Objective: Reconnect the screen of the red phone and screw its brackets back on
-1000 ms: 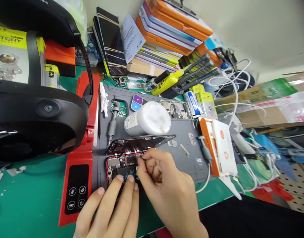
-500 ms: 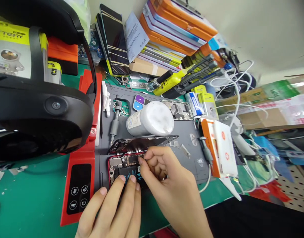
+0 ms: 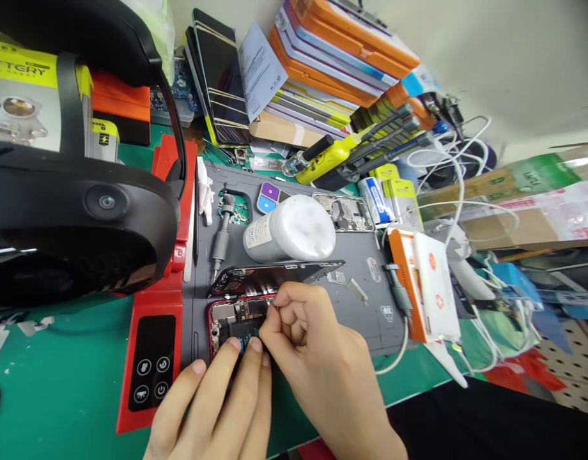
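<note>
An opened red phone (image 3: 231, 316) lies on a grey work mat (image 3: 361, 300), its insides showing. Its dark screen panel (image 3: 270, 276) is propped up behind it against a white bottle (image 3: 294, 231) lying on its side. My left hand (image 3: 217, 402) rests flat with its fingertips on the phone's battery area. My right hand (image 3: 317, 358) is curled over the phone, thumb and fingertips pinched at a spot inside the case. Whatever it pinches is too small to make out.
A red heating pad with buttons (image 3: 153, 358) lies left of the mat, a black headset-like device (image 3: 73, 191) above it. A grey screwdriver (image 3: 220, 239), a bare phone frame (image 3: 344, 213), an orange-and-white box (image 3: 425, 284), cables and stacked boxes (image 3: 323, 70) crowd the back and right.
My right hand has closed in a little to the left over the phone, covering more of the battery. My left hand stays put.
</note>
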A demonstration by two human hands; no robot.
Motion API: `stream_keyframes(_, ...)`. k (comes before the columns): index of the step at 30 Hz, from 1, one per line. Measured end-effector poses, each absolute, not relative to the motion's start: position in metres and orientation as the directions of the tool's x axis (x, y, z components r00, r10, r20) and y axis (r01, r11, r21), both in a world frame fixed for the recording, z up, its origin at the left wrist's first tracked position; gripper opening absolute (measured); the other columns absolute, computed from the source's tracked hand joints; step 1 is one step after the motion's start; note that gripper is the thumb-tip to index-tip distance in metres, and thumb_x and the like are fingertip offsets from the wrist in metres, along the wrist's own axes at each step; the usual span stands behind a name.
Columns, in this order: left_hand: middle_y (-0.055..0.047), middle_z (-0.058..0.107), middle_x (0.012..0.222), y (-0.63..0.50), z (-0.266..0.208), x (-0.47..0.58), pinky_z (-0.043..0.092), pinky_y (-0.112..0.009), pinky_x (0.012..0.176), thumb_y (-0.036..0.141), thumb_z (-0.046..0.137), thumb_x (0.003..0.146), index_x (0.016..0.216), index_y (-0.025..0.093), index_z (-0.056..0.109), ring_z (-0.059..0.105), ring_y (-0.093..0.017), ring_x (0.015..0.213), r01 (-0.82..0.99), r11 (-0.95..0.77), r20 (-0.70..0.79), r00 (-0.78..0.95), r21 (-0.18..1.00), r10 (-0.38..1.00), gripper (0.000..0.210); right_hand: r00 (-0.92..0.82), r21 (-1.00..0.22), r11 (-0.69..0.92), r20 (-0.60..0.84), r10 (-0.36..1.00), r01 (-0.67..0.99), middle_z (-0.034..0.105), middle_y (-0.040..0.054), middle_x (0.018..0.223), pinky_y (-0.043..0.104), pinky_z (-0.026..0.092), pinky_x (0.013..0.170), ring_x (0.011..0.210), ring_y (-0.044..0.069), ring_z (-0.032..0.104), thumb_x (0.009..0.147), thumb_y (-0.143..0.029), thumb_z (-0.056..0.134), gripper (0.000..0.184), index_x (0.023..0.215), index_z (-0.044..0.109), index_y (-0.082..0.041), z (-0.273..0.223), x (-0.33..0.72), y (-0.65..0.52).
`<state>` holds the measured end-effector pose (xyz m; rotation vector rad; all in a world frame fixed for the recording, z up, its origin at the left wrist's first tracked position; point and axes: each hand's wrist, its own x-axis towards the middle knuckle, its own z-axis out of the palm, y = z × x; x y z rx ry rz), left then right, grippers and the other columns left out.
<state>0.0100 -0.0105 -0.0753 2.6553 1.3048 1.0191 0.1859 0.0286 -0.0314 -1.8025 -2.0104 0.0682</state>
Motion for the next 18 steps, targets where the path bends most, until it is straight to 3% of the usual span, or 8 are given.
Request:
stream_keyframes(5, 0.000, 0.078, 0.149, -0.004, -0.076, 0.005, 0.011, -0.038, 0.151, 0.018, 0.043, 0.113, 0.135, 0.018, 0.083, 0.025, -0.023, 0.179, 0.667, -0.712, 0.551, 0.517, 0.220, 0.655, 0.045, 0.025, -0.412, 0.131, 0.352, 0.936, 0.902, 0.051, -0.0142, 0.068, 0.012, 0.045, 0.050, 0.048, 0.005, 0.053, 0.106, -0.011, 0.056, 0.017, 0.114, 0.052, -0.025, -0.039, 0.186, 0.028)
stream_keyframes(8, -0.002, 0.080, 0.145, -0.002, -0.076, 0.006, 0.011, -0.039, 0.151, 0.016, 0.046, 0.112, 0.136, 0.013, 0.082, 0.026, -0.024, 0.178, 0.664, -0.705, 0.570, 0.489, 0.249, 0.661, 0.043, 0.247, -0.573, 0.088, 0.481, 0.841, 0.815, 0.062, -0.0100, 0.076, 0.015, 0.055, 0.057, 0.057, 0.007, 0.066, 0.105, -0.012, 0.063, 0.021, 0.121, 0.057, -0.024, -0.049, 0.195, 0.017)
stream_keyframes(10, -0.002, 0.081, 0.144, -0.003, -0.076, 0.007, 0.011, -0.038, 0.150, 0.015, 0.047, 0.112, 0.136, 0.011, 0.082, 0.026, -0.023, 0.178, 0.663, -0.700, 0.577, 0.473, 0.264, 0.666, 0.042, 0.295, -0.595, 0.085, 0.511, 0.807, 0.799, 0.070, -0.0041, 0.086, 0.018, 0.058, 0.057, 0.063, 0.010, 0.071, 0.106, -0.014, 0.067, 0.018, 0.122, 0.064, -0.022, -0.052, 0.205, 0.009)
stream_keyframes(13, -0.001, 0.081, 0.144, -0.005, -0.073, 0.007, 0.013, -0.038, 0.149, 0.015, 0.054, 0.110, 0.136, 0.012, 0.082, 0.039, -0.022, 0.172, 0.674, -0.690, 0.569, 0.469, 0.264, 0.676, 0.038, 0.058, -0.423, 0.198, 0.521, 0.852, 0.884, 0.078, 0.0013, 0.097, 0.020, 0.061, 0.060, 0.071, 0.011, 0.074, 0.107, -0.009, 0.068, 0.021, 0.123, 0.075, -0.021, -0.049, 0.220, 0.002)
stream_keyframes(16, 0.002, 0.081, 0.144, -0.005, -0.071, 0.006, 0.016, -0.035, 0.148, 0.018, 0.062, 0.107, 0.136, 0.014, 0.082, 0.062, -0.020, 0.144, 0.681, -0.682, 0.565, 0.464, 0.265, 0.682, 0.035, -0.191, -0.212, 0.357, 0.550, 0.813, 0.910, 0.082, 0.0065, 0.112, 0.025, 0.068, 0.079, 0.089, 0.014, 0.080, 0.104, 0.002, 0.070, 0.034, 0.131, 0.077, -0.017, -0.041, 0.228, 0.005)
stream_keyframes(18, 0.002, 0.081, 0.144, -0.004, -0.069, 0.005, 0.017, -0.034, 0.147, 0.019, 0.061, 0.108, 0.137, 0.014, 0.082, 0.066, -0.020, 0.134, 0.677, -0.692, 0.555, 0.484, 0.253, 0.677, 0.036, -0.259, -0.146, 0.402, 0.562, 0.786, 0.904, 0.082, 0.0102, 0.120, 0.029, 0.069, 0.084, 0.099, 0.018, 0.082, 0.102, 0.005, 0.072, 0.037, 0.133, 0.077, -0.015, -0.037, 0.230, 0.011)
